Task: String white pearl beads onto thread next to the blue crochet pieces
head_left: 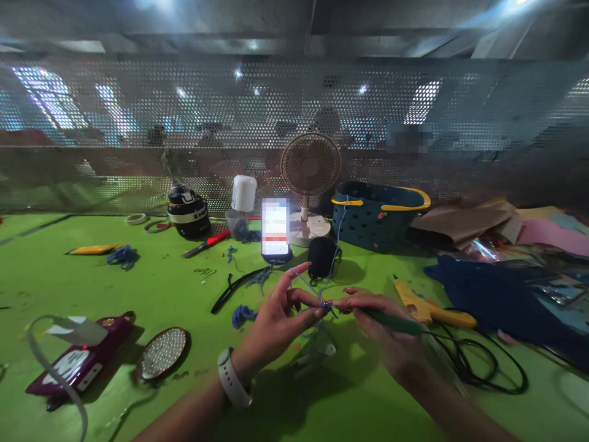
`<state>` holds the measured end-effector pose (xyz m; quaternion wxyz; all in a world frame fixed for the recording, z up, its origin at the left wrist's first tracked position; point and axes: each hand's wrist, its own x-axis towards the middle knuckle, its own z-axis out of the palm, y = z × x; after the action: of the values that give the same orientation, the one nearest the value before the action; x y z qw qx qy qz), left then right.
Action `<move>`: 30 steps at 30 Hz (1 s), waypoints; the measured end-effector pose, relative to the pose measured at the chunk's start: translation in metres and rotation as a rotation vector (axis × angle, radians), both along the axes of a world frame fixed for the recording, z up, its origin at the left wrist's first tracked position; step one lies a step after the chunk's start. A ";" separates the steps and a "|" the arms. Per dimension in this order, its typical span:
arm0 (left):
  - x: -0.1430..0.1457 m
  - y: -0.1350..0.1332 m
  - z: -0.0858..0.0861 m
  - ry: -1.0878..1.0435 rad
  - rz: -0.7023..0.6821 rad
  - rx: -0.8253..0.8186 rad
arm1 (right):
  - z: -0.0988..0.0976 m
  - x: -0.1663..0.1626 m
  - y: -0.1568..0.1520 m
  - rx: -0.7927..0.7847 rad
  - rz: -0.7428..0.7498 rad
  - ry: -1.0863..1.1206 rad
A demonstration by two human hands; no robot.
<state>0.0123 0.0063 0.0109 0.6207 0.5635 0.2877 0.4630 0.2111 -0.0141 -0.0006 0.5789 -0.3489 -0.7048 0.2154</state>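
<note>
Though small, a bluish-purple yarn piece (pixel 326 305).

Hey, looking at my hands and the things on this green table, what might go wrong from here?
The thin light-blue yarn passing over the raised index finger of the left hand might slip off and go slack.
That yarn also runs up to the dark teal basket with yellow handles, so it may snag there.
The right forearm looks near the looped black cable and could catch it.

beige fan (pixel 311 164) | yellow glue gun (pixel 422 309) (lying flat) | dark flask (pixel 188 220)
</note>
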 end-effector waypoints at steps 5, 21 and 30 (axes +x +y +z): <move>0.000 0.000 0.000 0.019 0.005 0.027 | -0.002 0.001 0.001 0.020 0.010 -0.028; -0.001 0.002 -0.003 0.205 0.096 0.166 | 0.001 0.003 0.006 0.053 0.111 -0.084; -0.002 -0.001 -0.002 0.325 0.238 0.286 | 0.003 -0.004 0.006 0.269 0.026 -0.352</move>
<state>0.0107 0.0058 0.0093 0.4215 0.6749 0.3797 0.4719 0.2069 -0.0077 0.0024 0.4855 -0.2917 -0.8218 0.0629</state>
